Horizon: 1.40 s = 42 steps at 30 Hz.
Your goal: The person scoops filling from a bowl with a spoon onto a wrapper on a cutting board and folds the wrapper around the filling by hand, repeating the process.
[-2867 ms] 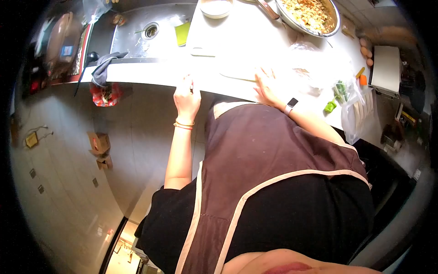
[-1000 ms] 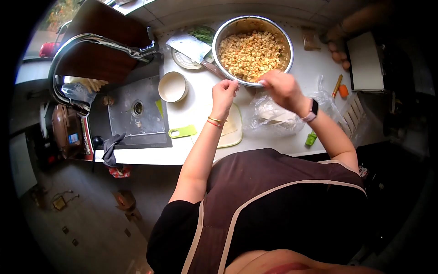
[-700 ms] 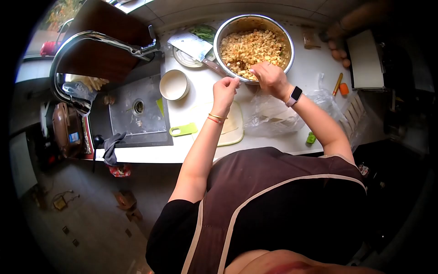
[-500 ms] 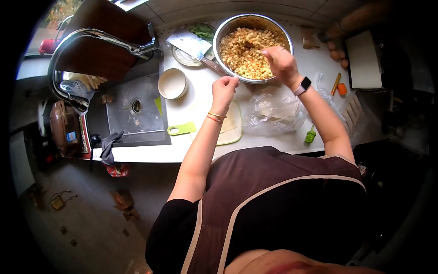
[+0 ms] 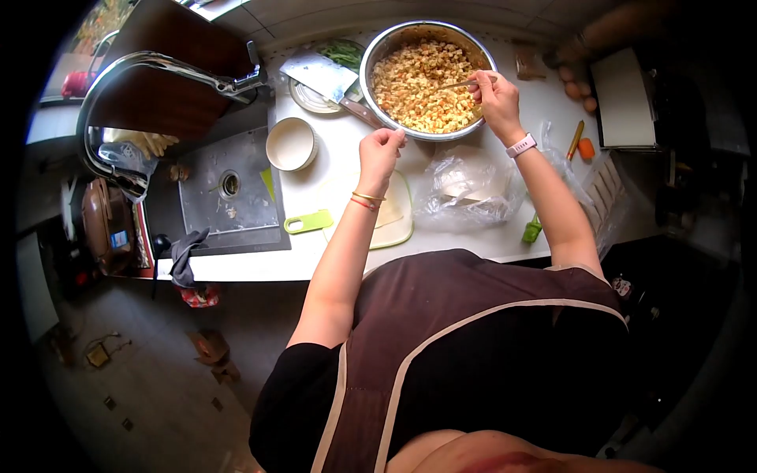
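Observation:
A large metal bowl [image 5: 490,118] holds a crumbly, chopped yellow-brown mixture [image 5: 426,83]. My left hand [image 5: 380,150] is closed at the bowl's near left rim, its fingertips pinching the edge. Over the bowl's right side, my right hand [image 5: 497,101] is closed around a thin utensil [image 5: 461,83]. The utensil reaches left into the mixture; its tip is hard to make out, so I cannot tell its exact kind. A cleaver [image 5: 319,75] lies across a plate [image 5: 309,100] left of the bowl, its wooden handle near my left hand.
Left of my left arm stand a white bowl [image 5: 291,143] and the sink [image 5: 229,209] with its tall faucet [image 5: 142,61]. A cutting board [image 5: 398,217], a clear plastic bag [image 5: 465,189], a green peeler-like tool [image 5: 309,221], a carrot piece [image 5: 585,148] and several eggs [image 5: 579,88] lie on the counter.
My right hand has turned and moved slightly right, and the utensil in it now shows. The mixture's surface looks flatter, without the dark hollow. The whole view has shifted slightly.

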Available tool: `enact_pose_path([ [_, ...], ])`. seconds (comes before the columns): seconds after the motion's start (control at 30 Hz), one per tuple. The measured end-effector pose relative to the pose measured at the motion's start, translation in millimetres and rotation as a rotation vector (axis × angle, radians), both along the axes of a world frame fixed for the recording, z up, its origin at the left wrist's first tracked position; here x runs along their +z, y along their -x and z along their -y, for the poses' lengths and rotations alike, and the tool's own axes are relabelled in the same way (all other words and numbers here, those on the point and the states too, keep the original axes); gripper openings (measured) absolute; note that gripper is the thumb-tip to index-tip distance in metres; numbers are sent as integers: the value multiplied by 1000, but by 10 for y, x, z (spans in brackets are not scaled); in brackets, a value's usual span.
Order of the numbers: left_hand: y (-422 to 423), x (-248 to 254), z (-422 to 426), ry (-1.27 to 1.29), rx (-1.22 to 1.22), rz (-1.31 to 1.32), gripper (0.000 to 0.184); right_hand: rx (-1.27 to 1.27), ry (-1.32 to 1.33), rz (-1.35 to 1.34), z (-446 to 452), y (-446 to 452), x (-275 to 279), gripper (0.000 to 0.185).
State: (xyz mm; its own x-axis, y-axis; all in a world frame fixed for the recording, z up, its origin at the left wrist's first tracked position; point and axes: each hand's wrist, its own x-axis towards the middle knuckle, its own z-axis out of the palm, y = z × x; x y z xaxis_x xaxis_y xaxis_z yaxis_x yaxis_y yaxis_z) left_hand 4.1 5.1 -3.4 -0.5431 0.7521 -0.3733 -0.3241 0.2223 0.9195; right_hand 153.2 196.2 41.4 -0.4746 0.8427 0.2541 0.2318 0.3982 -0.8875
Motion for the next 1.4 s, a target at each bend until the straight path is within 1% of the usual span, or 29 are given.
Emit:
enact_pose_path([
  [0.07, 6, 1, 4, -14, 0, -4, 19, -66, 169, -29, 30, 23, -7, 29],
  [0.1, 6, 15, 10, 1, -9, -12, 19, -67, 169, -30, 29, 21, -19, 29],
  [0.17, -2, 45, 31, 12, -19, -20, 19, -141, 355, -163, -8, 10, -54, 30],
  [0.2, -10, 58, 78, 19, -35, -44, 18, -141, 353, -162, -25, -20, -77, 30],
  [0.27, -20, 87, 208, 22, -49, -69, 18, -173, 502, -280, -70, -91, -113, 31],
  [0.3, -22, 92, 309, 21, -63, -72, 18, -163, 529, -303, -56, -127, -81, 30],
  [0.33, -27, 102, 416, 21, -76, -75, 17, -163, 528, -302, -46, -155, -48, 30],
  [0.4, -30, 119, 653, 31, -73, -85, 17, -231, 629, -320, -27, -199, -10, 29],
  [0.53, 7, 125, 1153, 147, 19, -94, 16, -244, 608, -308, -15, -307, -91, 29],
  [0.6, 49, 38, 1403, 191, 36, -149, 17, -235, 608, -318, 1, -357, -119, 29],
  [0.67, 75, 56, 1570, 240, 77, -135, 16, -228, 587, -334, -7, -401, -112, 29],
  [0.77, 119, -87, 1761, 184, 119, -135, 15, -258, 626, -380, 16, -427, -83, 29],
  [0.97, 75, 61, 1719, 164, 171, -50, 17, -294, 631, -372, 71, -462, 13, 29],
  [1.2, 32, 35, 1754, 146, 158, -66, 15, -312, 575, -376, 93, -515, 61, 30],
  [1.27, 51, -32, 1805, 165, 139, -127, 15, -265, 571, -391, 119, -536, 119, 31],
  [1.4, 53, -40, 1865, 154, 180, -95, 15, -226, 578, -383, 334, -488, 395, 31],
])
